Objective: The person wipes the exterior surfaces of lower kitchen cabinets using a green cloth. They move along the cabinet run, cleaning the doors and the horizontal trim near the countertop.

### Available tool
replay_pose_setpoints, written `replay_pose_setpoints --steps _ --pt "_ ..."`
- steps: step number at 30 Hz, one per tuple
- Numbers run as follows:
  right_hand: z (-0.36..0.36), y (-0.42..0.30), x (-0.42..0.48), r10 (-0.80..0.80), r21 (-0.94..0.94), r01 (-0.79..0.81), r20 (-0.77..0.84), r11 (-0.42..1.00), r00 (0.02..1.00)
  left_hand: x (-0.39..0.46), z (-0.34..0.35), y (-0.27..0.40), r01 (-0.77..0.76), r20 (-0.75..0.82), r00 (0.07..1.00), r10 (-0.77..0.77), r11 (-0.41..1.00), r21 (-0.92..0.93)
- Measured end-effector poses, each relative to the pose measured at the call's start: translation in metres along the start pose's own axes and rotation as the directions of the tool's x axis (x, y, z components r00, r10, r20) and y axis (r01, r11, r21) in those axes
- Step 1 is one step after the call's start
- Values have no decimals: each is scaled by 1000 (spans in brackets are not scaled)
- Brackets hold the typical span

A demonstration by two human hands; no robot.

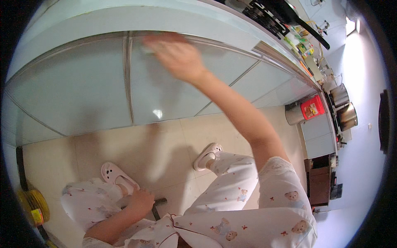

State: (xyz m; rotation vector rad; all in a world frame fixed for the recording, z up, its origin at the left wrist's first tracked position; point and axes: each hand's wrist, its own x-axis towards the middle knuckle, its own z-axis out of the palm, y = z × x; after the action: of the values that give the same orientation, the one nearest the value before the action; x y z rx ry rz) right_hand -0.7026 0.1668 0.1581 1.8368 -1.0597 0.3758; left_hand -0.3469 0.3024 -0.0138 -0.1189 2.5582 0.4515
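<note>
My right hand [178,57] reaches up to the top of a pale glossy cabinet door [164,93], close under the countertop edge. It is blurred, and a small pale thing [149,49] shows at its fingertips; what it is I cannot tell. My left hand [142,201] is low, beside my bent left knee, with its fingers curled down. Next to it a black bar-like part [159,202] shows above the tiled floor [124,148]. Whether the left hand touches that part is hidden.
A black pan [283,14] with a long handle sits on the gas stove [263,15]. Farther off are metal pots [346,116], a red container [312,107] and a steel bin [294,114]. At left stands a yellow tub [34,206]. Pink clogs [119,176] are on my feet.
</note>
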Motion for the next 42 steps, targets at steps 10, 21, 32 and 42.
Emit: replay_pose_setpoints --steps 10,21,32,42 --pt "-98 136 -150 62 -169 22 476 985 877 24 -2 8 120 -148 984 -103 987 108" --pt "-60 84 -99 81 -265 20 365 964 927 10 -21 19 66 -32 998 -62 986 154" --pt "29 -92 134 -40 -157 59 121 986 992 -2 -5 19 15 -199 980 -22 999 -37" --pt "99 -198 285 -115 -125 122 59 985 992 32 69 -55 271 -21 959 -284 934 -232"
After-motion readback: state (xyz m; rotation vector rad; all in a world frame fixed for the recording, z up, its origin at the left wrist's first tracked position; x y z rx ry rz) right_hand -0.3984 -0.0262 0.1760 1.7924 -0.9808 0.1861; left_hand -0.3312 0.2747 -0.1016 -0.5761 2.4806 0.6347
